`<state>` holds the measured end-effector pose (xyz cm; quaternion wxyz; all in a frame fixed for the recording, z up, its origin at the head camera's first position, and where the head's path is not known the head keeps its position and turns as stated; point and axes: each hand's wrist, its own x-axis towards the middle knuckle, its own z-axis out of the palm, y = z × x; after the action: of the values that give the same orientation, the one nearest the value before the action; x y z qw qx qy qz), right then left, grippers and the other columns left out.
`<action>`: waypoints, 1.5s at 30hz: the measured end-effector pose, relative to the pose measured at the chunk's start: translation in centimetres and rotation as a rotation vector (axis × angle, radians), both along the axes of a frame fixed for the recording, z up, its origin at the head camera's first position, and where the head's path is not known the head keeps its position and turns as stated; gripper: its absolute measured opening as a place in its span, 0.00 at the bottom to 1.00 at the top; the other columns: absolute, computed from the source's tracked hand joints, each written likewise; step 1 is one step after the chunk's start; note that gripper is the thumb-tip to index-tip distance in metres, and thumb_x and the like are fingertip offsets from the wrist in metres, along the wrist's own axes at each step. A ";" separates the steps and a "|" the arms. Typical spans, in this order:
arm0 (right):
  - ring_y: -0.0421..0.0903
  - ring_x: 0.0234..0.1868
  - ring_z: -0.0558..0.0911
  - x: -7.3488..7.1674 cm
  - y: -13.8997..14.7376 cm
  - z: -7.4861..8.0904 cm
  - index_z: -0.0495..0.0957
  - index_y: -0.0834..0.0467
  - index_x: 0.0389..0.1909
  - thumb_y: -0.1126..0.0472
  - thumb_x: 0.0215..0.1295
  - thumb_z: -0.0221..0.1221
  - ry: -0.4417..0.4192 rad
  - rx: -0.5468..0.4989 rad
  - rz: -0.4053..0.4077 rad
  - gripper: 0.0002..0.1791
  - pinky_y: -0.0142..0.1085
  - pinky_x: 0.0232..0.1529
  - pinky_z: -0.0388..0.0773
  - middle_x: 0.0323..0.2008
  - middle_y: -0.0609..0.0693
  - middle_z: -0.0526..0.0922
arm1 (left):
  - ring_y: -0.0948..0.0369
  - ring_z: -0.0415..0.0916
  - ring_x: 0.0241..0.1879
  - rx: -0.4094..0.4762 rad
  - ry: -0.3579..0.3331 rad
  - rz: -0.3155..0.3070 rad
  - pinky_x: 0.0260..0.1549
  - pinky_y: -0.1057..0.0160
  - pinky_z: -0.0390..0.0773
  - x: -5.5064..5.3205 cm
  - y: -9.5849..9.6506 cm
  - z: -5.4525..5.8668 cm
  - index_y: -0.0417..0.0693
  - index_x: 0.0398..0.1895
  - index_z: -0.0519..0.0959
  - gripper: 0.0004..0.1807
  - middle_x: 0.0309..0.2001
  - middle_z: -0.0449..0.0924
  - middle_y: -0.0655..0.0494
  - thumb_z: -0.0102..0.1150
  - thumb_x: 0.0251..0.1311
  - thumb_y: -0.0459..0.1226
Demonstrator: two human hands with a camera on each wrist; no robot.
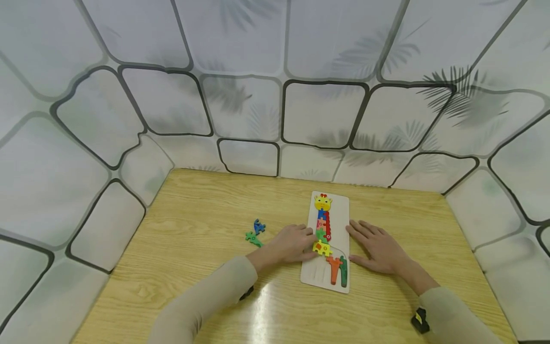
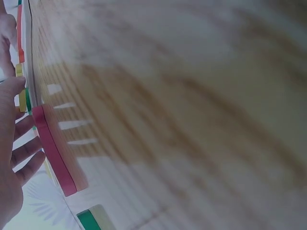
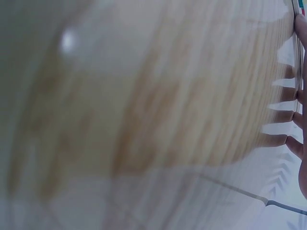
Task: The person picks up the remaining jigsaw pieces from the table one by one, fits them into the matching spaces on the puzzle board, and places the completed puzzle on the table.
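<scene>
White and flat on the table (image 1: pixel 202 210), the puzzle board (image 1: pixel 341 215), with a giraffe well under way. Apparently in place down its length: yellow head (image 1: pixel 323 202) at the top, blue neck piece (image 1: pixel 321 214), pink piece (image 1: pixel 321 223), green neck piece (image 1: pixel 320 235), red mane (image 1: pixel 328 224) alongside. At the board's lower right, an orange leg (image 1: pixel 334 271) and a dark green leg (image 1: pixel 343 273). Over the board's middle, a yellow body piece (image 1: pixel 323 248), seemingly pinched by thumb and forefinger of the left hand (image 1: pixel 293 243); whether fully seated, impossible to tell. Against the board's right edge, the right hand (image 1: pixel 380 246), fingers straight, grasping nothing. Probably left to fill: bare outlines (image 1: pixel 319 273) at the board's lower left. Left of the board, well apart, a loose blue piece (image 1: pixel 259 226) just beside a loose green piece (image 1: pixel 253 239). In the left wrist view, a crimson piece (image 2: pixel 53 153) near the fingers, exact spot relative to the board unclear.
</scene>
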<state>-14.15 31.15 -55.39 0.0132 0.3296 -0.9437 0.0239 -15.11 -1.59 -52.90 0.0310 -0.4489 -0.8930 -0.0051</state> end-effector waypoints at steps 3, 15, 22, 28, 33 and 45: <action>0.64 0.79 0.67 0.0 0.0 0.0 0.61 0.54 0.82 0.32 0.71 0.58 -0.011 0.000 -0.008 0.47 0.64 0.72 0.71 0.81 0.56 0.65 | 0.65 0.81 0.44 -0.009 -0.012 0.007 0.45 0.68 0.83 0.0 0.1 0.1 0.60 0.48 0.84 0.20 0.46 0.86 0.64 0.55 0.74 0.62; 0.64 0.80 0.67 0.0 -0.1 0.1 0.61 0.53 0.82 0.32 0.71 0.58 -0.013 -0.007 -0.010 0.47 0.64 0.72 0.71 0.81 0.56 0.65 | 0.64 0.81 0.45 -0.027 -0.023 0.004 0.45 0.66 0.83 -0.2 0.3 0.5 0.60 0.48 0.83 0.21 0.46 0.85 0.63 0.53 0.74 0.62; 0.64 0.79 0.68 0.0 0.0 -0.1 0.62 0.53 0.82 0.32 0.71 0.59 0.002 -0.014 -0.006 0.47 0.64 0.72 0.71 0.81 0.56 0.66 | 0.64 0.81 0.46 -0.031 -0.016 -0.003 0.45 0.67 0.83 -0.2 0.2 0.3 0.61 0.49 0.84 0.21 0.47 0.85 0.63 0.52 0.75 0.63; 0.64 0.78 0.69 0.0 0.1 -0.2 0.63 0.53 0.81 0.32 0.70 0.59 0.016 -0.018 -0.002 0.47 0.64 0.71 0.72 0.80 0.57 0.67 | 0.64 0.81 0.45 -0.036 -0.013 0.000 0.45 0.66 0.83 -0.2 0.3 0.0 0.61 0.49 0.84 0.21 0.47 0.85 0.63 0.52 0.75 0.62; 0.64 0.78 0.69 0.1 0.0 -0.2 0.63 0.53 0.81 0.31 0.70 0.58 0.014 -0.010 -0.005 0.47 0.64 0.71 0.72 0.80 0.56 0.67 | 0.64 0.81 0.45 -0.039 -0.019 0.003 0.46 0.66 0.83 -0.2 0.4 0.0 0.61 0.49 0.84 0.21 0.47 0.85 0.63 0.52 0.75 0.62; 0.63 0.79 0.68 0.0 0.0 0.0 0.62 0.53 0.82 0.31 0.71 0.58 0.005 0.005 -0.009 0.47 0.63 0.72 0.72 0.81 0.56 0.65 | 0.65 0.81 0.45 -0.037 0.002 -0.031 0.47 0.68 0.83 -0.4 0.4 -0.1 0.61 0.50 0.86 0.20 0.47 0.86 0.62 0.53 0.75 0.61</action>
<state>-14.13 31.13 -55.42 0.0147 0.3255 -0.9452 0.0208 -15.46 -1.24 -52.97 0.0236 -0.4634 -0.8858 0.0114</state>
